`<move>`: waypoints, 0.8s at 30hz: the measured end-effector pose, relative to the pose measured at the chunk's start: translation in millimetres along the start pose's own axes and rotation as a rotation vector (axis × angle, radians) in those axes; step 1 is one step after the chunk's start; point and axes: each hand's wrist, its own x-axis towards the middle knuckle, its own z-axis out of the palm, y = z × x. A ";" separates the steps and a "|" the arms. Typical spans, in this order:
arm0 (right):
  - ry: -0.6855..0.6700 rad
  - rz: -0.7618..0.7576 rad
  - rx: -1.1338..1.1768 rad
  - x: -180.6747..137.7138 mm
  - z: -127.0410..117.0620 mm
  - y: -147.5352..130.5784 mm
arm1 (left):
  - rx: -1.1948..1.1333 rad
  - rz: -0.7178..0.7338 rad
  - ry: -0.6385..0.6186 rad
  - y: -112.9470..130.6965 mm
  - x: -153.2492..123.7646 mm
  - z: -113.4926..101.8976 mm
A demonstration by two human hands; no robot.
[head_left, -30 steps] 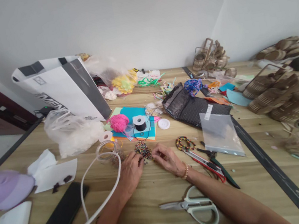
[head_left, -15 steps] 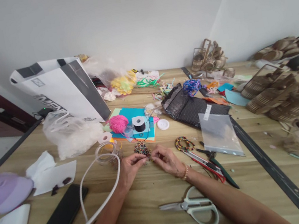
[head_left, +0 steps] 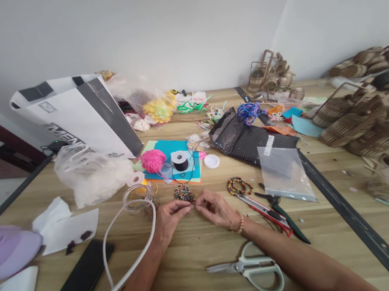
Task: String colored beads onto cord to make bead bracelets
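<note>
My left hand (head_left: pixel 172 219) and my right hand (head_left: pixel 217 207) meet over the table, thumbs and forefingers pinched nearly tip to tip. Whatever sits between the fingertips is too small to make out. Just beyond them lies a pile of small multicoloured beads (head_left: pixel 183 193). A black cord runs from a spool (head_left: pixel 181 162) behind the pile down toward the beads. To the right of my right hand rests a coiled beaded strand (head_left: pixel 239 186). White-handled scissors (head_left: pixel 255 265) lie below my right wrist.
A red utility knife (head_left: pixel 266 210) and green-handled pliers (head_left: pixel 291 223) lie at right. A white tube (head_left: pixel 136 263) arches over my left forearm. Farther back are pink yarn (head_left: pixel 153 161), a white lid (head_left: pixel 211 161), a black bubble mailer (head_left: pixel 249 138) and a paper bag (head_left: pixel 77 121).
My right fingertips have shifted slightly left, closing the gap to my left fingertips. The objects on the table stay where they were.
</note>
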 end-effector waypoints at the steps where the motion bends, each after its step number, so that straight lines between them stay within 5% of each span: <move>1: -0.001 -0.004 -0.001 0.0 0.0 -0.4 | -0.002 0.003 -0.003 -0.3 -0.2 0.0; 24: -0.008 -0.031 -0.008 0.7 1.1 -1.2 | 0.174 0.159 -0.016 -12.7 0.6 -3.0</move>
